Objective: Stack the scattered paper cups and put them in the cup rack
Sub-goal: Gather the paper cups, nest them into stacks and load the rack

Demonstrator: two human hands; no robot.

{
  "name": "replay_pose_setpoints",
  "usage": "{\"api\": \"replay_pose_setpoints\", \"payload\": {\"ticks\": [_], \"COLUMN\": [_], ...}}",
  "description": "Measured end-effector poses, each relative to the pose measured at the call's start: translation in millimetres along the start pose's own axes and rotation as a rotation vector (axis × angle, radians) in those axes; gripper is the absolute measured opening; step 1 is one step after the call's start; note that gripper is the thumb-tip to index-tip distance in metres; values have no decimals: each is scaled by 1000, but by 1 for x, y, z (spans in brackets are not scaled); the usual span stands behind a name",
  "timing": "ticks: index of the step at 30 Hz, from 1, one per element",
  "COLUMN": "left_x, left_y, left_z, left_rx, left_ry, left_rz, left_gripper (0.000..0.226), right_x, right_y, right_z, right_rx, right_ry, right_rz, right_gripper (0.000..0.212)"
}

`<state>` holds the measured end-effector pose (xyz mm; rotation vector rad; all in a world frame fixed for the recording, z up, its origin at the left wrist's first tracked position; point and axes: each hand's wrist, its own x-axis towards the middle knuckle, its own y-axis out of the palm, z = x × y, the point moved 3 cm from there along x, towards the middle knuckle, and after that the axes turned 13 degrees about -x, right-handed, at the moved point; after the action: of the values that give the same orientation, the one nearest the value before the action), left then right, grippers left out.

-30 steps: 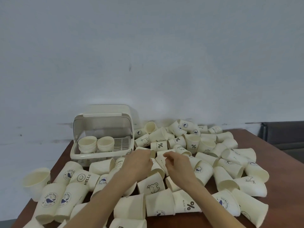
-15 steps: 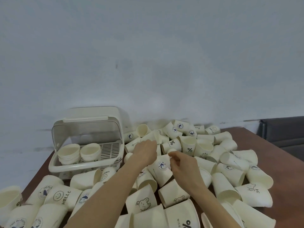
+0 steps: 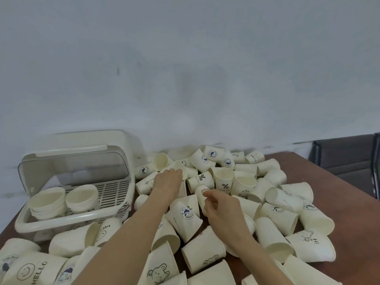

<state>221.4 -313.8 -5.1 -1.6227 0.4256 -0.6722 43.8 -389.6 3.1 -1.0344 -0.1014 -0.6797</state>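
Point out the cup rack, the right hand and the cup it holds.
cup rack (image 3: 67,218): head view, front rim.
right hand (image 3: 223,208): head view, back of the hand.
held cup (image 3: 200,192): head view, upper side wall.

Left hand (image 3: 167,183) reaches into the cup pile (image 3: 257,202) at centre frame; right hand (image 3: 221,206) grips a tipped cup (image 3: 201,193). Cup rack (image 3: 67,220), lid raised, lower left, holding two stacks (image 3: 63,200).

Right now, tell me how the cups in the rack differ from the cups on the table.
The cups in the rack stand upright, mouths up; the cups on the table mostly lie tipped on their sides.
The cups in the rack are nested in two stacks; the cups on the table lie loose in a jumble.
Both are cream paper cups.
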Motion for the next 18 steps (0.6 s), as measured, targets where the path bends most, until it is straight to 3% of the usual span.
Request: {"api": "replay_pose_setpoints", "payload": {"ticks": [11, 16, 18], "left_x": [-37, -73, -86], "left_y": [-43, -66, -72], "left_z": [0, -13, -16], "left_rx": [21, -70, -109], "left_ry": [56, 117, 127], "left_rz": [-156, -244, -272], "left_gripper": [32, 24, 20], "right_x": [18, 61, 74], "right_y": [2, 5, 6], "right_z": [-12, -26, -30], "right_rx": [-86, -260, -330], "right_ry": [48, 187, 253], "right_rz": [32, 70, 116], "right_gripper": [30, 34, 24]}}
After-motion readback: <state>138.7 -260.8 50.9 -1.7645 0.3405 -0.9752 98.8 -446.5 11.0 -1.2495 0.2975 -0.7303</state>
